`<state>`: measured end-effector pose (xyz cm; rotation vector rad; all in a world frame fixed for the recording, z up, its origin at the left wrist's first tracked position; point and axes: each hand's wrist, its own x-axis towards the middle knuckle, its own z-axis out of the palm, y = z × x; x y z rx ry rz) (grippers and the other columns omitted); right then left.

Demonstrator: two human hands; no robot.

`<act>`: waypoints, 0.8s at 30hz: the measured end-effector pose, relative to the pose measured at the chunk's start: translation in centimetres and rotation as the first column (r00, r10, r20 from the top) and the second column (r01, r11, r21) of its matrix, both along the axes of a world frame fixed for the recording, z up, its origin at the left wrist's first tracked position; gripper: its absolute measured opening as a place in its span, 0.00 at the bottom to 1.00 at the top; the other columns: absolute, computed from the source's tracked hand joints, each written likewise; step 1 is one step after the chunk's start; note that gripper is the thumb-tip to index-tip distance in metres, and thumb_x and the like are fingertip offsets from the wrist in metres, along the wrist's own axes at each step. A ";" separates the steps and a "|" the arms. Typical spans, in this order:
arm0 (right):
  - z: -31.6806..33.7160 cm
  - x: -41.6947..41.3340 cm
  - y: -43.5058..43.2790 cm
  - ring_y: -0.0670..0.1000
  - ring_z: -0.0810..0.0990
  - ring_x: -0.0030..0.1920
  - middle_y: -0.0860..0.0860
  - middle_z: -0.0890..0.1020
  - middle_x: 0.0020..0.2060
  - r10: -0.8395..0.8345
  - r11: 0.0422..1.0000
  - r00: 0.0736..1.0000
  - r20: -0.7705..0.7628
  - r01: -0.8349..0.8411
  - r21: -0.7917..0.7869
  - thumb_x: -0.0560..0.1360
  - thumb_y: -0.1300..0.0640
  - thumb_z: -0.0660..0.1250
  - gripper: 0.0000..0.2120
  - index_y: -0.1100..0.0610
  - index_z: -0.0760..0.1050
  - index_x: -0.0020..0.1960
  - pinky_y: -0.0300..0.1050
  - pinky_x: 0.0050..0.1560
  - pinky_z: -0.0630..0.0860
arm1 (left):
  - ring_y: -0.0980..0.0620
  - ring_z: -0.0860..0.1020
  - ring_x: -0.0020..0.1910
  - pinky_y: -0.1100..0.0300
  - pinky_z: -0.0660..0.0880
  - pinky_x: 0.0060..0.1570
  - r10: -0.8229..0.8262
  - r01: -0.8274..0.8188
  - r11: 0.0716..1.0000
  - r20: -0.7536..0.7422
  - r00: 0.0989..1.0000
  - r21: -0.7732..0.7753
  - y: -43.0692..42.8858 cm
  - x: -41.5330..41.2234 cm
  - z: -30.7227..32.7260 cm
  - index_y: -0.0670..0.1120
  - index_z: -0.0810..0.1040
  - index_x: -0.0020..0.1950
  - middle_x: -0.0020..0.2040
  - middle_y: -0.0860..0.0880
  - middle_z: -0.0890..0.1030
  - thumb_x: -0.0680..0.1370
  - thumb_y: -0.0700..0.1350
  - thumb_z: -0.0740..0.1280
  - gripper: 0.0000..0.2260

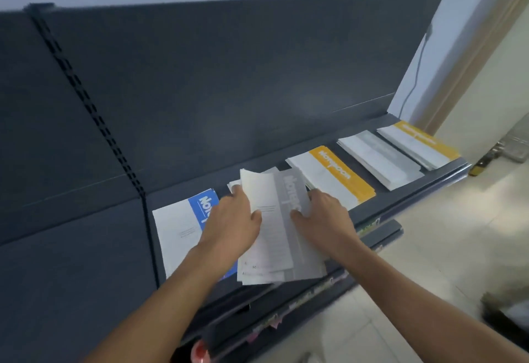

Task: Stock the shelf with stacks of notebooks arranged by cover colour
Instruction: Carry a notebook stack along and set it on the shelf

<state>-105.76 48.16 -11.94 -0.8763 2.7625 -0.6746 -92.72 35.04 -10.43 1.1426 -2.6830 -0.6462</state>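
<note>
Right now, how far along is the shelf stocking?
Done: a blue stack, near yellow stack, far grey stack and far yellow stack lie on the shelf. In hand: the left hand and right hand hold a loose grey stack, fanned, between blue and yellow. Left: squaring it and setting it down; whether more notebooks wait is out of view.

The left hand [232, 221] and right hand [325, 221] are bare, forearms [171, 291] uncovered.
</note>
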 end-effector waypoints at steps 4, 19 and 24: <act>0.3 -5.5 -1.8 0.57 0.79 0.47 0.50 0.78 0.50 0.115 0.993 0.993 0.034 -0.116 0.003 0.76 0.46 0.65 0.16 0.55 0.72 0.58 0.49 0.41 0.75 | 0.48 0.74 0.41 0.58 0.65 0.29 0.112 -0.112 0.994 -0.011 0.994 0.009 0.1 -4.0 0.0 0.43 0.67 0.63 0.43 0.49 0.75 0.81 0.52 0.64 0.16; -1.5 -11.1 -7.5 0.49 0.70 0.35 0.48 0.69 0.40 0.505 0.854 0.852 0.137 -0.516 0.060 0.77 0.50 0.66 0.14 0.56 0.62 0.51 0.42 0.29 0.63 | 0.46 0.78 0.53 0.59 0.70 0.44 0.476 -0.476 0.880 0.007 0.880 0.009 0.8 -7.1 -2.6 0.43 0.69 0.68 0.57 0.44 0.79 0.81 0.51 0.68 0.20; -2.9 -11.1 -7.9 0.47 0.71 0.33 0.49 0.73 0.37 0.544 0.825 0.833 0.101 -0.553 0.115 0.76 0.49 0.67 0.15 0.58 0.66 0.50 0.41 0.26 0.63 | 0.42 0.78 0.56 0.52 0.76 0.50 0.452 -0.449 0.892 0.055 0.890 -0.052 0.9 -6.9 -4.1 0.42 0.70 0.64 0.59 0.42 0.78 0.81 0.50 0.68 0.17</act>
